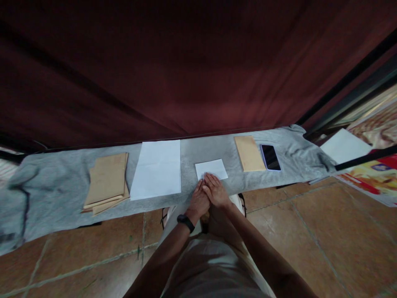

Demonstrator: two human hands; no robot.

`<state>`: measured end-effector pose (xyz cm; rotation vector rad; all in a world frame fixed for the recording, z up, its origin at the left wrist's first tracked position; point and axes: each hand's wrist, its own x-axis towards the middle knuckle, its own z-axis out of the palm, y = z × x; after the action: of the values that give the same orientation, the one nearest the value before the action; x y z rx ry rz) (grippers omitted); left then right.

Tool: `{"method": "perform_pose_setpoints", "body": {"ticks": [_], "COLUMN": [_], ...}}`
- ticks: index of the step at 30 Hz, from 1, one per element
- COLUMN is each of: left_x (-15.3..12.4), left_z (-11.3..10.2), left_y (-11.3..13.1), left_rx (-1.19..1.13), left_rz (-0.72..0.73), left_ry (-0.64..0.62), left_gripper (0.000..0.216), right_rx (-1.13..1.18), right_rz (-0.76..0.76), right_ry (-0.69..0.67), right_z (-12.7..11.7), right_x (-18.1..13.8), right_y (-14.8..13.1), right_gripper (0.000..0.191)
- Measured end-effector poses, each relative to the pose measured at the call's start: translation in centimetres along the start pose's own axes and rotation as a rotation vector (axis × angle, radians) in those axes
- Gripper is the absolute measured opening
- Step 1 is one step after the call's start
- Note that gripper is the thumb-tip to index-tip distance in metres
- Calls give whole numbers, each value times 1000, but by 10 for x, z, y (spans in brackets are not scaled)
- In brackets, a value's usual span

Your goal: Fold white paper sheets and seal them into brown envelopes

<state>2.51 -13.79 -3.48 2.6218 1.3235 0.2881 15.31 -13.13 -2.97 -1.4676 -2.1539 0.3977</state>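
Both hands lie flat, fingers straight and together, not curled round anything. Left hand and right hand meet at the fingertips, right thumb over the left fingers; both press or rest on the near edge of a small white paper, can't tell how hard. Paper: crisp, matte, rectangular, looks folded, set slightly askew near the bench's front edge, between the big sheet and the single envelope. Black band on the left wrist, smooth strap.

Left of the paper: large white sheet, smooth, faint crease across, flat. Further left, stack of brown envelopes, dull kraft paper, rectangular, edges uneven, lower ones sticking out. Right of the paper: single tan envelope, flat, slim rectangle, slightly tilted. Just beside it, phone, glossy dark screen, rounded corners, pale purple rim.

All on grey cloth, soft, fairly smooth mid-length, bunched and wrinkled at both ends. Behind: dark red curtain, heavy folds. Below: brown floor tiles, pale grout lines. Far right: printed panel, red and yellow, shiny.
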Motion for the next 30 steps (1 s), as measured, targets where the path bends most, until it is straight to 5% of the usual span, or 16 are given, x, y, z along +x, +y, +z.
{"method": "perform_pose_setpoints", "body": {"ticks": [11, 30], "left_x": [-10, -28], "left_z": [-10, -16], "left_y": [-7, -18], "left_rx": [3, 65], "left_rz": [-41, -101], "left_ry": [56, 79], "left_gripper": [60, 60], "right_rx": [-154, -251], "right_rz": [15, 63], "right_ry": [-24, 19], "right_z": [-16, -36], "right_x": [-21, -41], "right_y": [36, 54], "right_gripper": [61, 62]}}
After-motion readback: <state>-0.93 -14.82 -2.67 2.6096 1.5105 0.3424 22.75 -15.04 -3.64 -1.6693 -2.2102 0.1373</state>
